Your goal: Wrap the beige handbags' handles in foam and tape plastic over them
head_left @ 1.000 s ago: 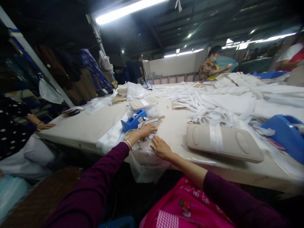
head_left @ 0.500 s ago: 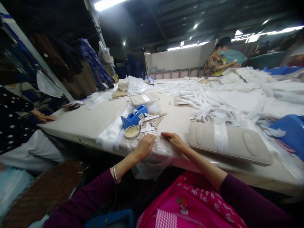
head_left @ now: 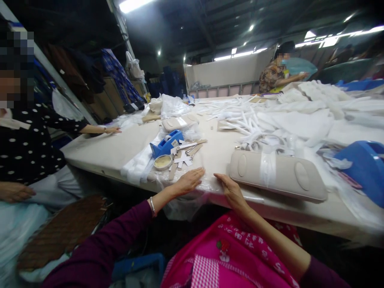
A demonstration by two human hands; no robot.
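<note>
My left hand (head_left: pixel 189 181) lies palm down with fingers stretched at the table's front edge, over a clear plastic sheet (head_left: pixel 196 195). A short way to its right, my right hand (head_left: pixel 231 188) has its fingers extended and holds nothing visible. Close beside that hand sits a beige padded case (head_left: pixel 277 175) with a white wrap around its middle. Just beyond my left hand are paper and card strips (head_left: pixel 183 158), a roll of tape (head_left: pixel 163 162) and a blue tape dispenser (head_left: pixel 167 144).
A second beige case (head_left: pixel 171 124) lies behind the dispenser. White fabric and strips (head_left: pixel 300 120) spread over the right and back of the table (head_left: pixel 111 150). Another blue dispenser (head_left: pixel 364 168) stands at right. A person in a dotted top (head_left: pixel 33 148) reaches onto the table's left end.
My fingers have gone from curled to stretched out, and the hands are slightly farther apart. The person at left has leaned in, reaching farther over the table. The view has shifted slightly.
</note>
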